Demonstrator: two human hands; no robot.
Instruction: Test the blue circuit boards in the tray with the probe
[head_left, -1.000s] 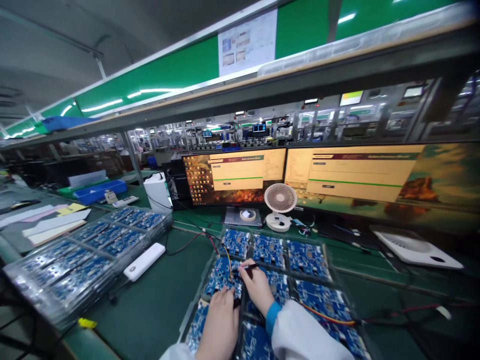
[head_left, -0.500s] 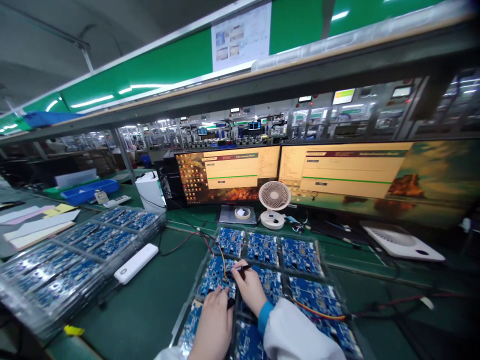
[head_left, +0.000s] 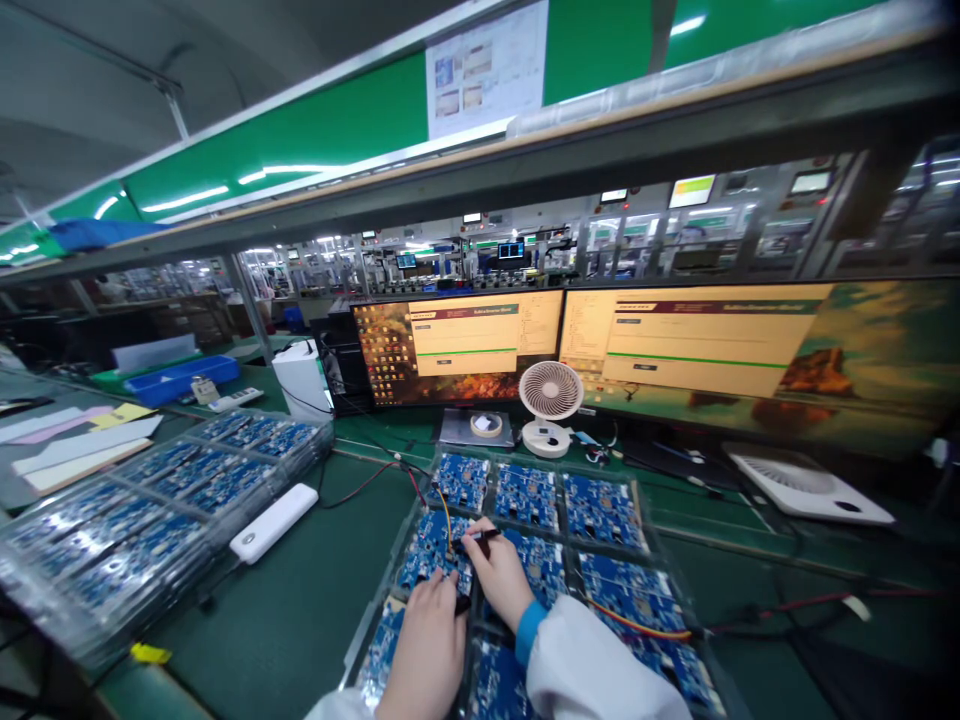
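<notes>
Barely any shift since half a second ago. I've got right hand [head_left: 499, 578] pinching probe [head_left: 478, 538], axis 9-to-3, tip at 9 over board [head_left: 433, 548]. Left hand [head_left: 426, 640] at 7, nearer me, grip unclear.

Electronics factory, board test bench. Green mat [head_left: 300, 620] under trays of blue boards [head_left: 525, 495], some right at the fingers [head_left: 480, 548], more stacked to their left [head_left: 150, 510]. Two monitors [head_left: 457, 345] beyond the fingers run test software. Shelf overhead [head_left: 525, 170] carries a posted work sheet [head_left: 486, 70]. Machine lines [head_left: 487, 255] fill the background.
</notes>
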